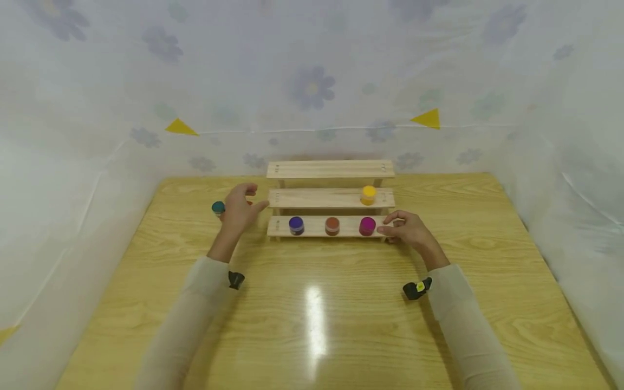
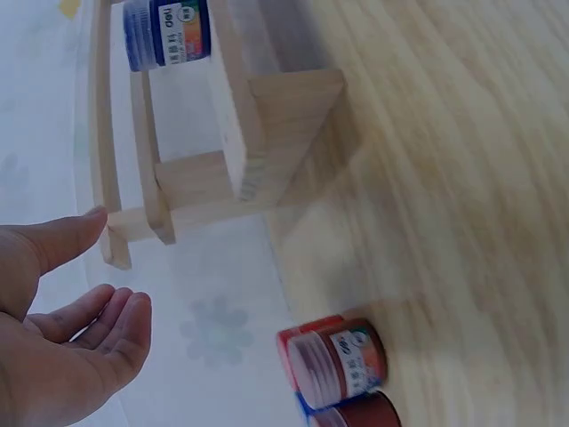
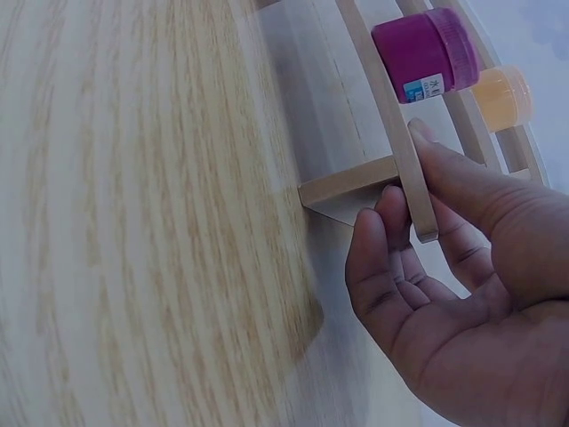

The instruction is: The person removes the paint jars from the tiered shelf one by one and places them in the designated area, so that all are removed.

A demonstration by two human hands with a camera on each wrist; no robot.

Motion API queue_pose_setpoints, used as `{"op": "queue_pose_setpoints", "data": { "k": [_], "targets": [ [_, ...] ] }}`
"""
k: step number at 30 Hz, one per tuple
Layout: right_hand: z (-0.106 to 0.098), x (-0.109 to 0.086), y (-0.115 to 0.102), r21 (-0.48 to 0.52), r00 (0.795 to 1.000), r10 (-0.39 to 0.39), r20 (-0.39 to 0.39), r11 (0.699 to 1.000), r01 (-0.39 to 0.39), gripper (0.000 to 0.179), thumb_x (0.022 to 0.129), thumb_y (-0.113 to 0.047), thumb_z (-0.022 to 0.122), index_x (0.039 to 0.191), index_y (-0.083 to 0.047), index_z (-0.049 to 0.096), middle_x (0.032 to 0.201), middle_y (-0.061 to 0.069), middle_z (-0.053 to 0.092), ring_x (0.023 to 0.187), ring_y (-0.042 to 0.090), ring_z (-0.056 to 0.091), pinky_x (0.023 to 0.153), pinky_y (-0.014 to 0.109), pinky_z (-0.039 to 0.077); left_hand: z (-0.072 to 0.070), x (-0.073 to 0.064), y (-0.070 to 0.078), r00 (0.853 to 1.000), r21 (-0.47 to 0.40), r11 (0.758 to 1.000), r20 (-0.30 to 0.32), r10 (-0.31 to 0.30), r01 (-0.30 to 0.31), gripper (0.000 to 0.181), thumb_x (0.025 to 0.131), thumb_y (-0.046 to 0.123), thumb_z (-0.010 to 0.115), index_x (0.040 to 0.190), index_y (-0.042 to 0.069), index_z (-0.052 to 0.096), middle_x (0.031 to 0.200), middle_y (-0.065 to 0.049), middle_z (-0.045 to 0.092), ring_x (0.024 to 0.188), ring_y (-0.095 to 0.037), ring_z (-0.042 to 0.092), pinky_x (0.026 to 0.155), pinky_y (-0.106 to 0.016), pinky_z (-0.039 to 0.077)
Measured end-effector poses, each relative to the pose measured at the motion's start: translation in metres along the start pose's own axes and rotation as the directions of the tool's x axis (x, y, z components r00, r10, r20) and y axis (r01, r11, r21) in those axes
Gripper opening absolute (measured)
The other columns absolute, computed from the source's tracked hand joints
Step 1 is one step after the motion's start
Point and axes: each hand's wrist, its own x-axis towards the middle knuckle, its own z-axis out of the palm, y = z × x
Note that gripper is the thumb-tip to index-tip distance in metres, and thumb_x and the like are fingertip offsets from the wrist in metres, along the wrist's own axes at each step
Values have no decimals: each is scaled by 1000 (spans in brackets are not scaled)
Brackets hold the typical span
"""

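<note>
A three-tier wooden rack (image 1: 317, 198) stands on the table. Its front step bears a blue paint jar (image 1: 296, 226), an orange-brown paint jar (image 1: 332, 226) and a magenta paint jar (image 1: 368, 226); a yellow paint jar (image 1: 368, 195) sits on the middle step. My right hand (image 3: 471, 294) grips the right end of the front step, thumb on top and fingers curled underneath, beside the magenta jar. Off the rack's left end, my left hand (image 1: 237, 208) holds nothing, with thumb and fingers apart. In the left wrist view the thumb tip overlaps the rack's end.
Left of the rack, partly hidden by the left hand, is a teal-lidded jar (image 1: 218, 208). The left wrist view shows a red-brown paint jar (image 2: 342, 365) in a cluster on the table (image 1: 273, 314). White flowered sheeting (image 1: 312, 86) surrounds the table at the back and sides.
</note>
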Motion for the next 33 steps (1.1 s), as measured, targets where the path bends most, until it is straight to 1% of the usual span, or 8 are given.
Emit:
{"op": "queue_pose_setpoints", "data": {
  "k": [5,9,12,17,21,25,28,33],
  "targets": [
    [2,-5,-9,20,1000,7,11,1000,-7,33,87,-10,68,110,5,51,60,0,55,66,16,64,75,36,57,3,5,13,998,-18,998,-16,55,-55,52,85,19,72,128,-2,52,126,-20,55,118,-35,52,93,-44,50],
    [1,-1,-2,21,1000,-4,3,1000,4,33,86,-13,70,110,3,52,60,-3,55,66,14,63,73,33,57,6,8,24,996,-40,996,-17,84,-84,51,85,17,72,128,-2,52,126,-20,54,118,-34,52,93,-44,50],
    [0,2,4,7,1000,-12,-4,1000,12,35,86,-17,71,110,1,53,59,-6,51,65,13,62,73,31,57,10,9,30,995,-60,994,-13,95,-95,50,85,16,71,128,-2,52,126,-21,53,118,-33,51,93,-44,50],
    [-1,4,8,-1,1000,-16,-14,1000,16,36,85,-18,72,110,1,53,56,-7,43,64,12,61,72,31,57,18,11,37,995,-111,989,-11,97,-98,49,85,17,72,126,-1,53,126,-19,54,117,-32,51,93,-44,49],
    [0,3,5,15,1000,0,-12,1000,1,33,86,-14,71,108,2,53,57,-5,45,65,13,62,72,33,57,25,12,43,996,-139,986,7,94,-92,50,84,17,73,127,-1,53,126,-17,54,119,-33,50,93,-44,49],
    [2,-5,-7,32,1000,7,0,999,-7,29,87,-10,68,107,4,52,57,-3,45,65,15,62,74,36,57,32,12,51,995,-148,985,34,91,-85,51,84,17,73,127,0,53,126,-17,54,119,-35,51,93,-44,50],
    [5,-11,-15,21,1000,6,5,1000,-6,28,87,-9,67,107,4,52,57,-2,45,64,15,61,75,37,57,37,12,57,995,-144,986,50,90,-82,51,84,18,73,127,2,53,126,-16,55,115,-34,53,92,-44,50],
    [4,-10,-14,21,1000,11,4,1000,-11,27,87,-9,67,106,3,52,57,-2,45,64,15,61,76,37,57,48,13,68,992,-152,984,69,104,-92,51,83,18,74,127,2,53,125,-16,55,115,-32,54,92,-43,51]
  ]
}}
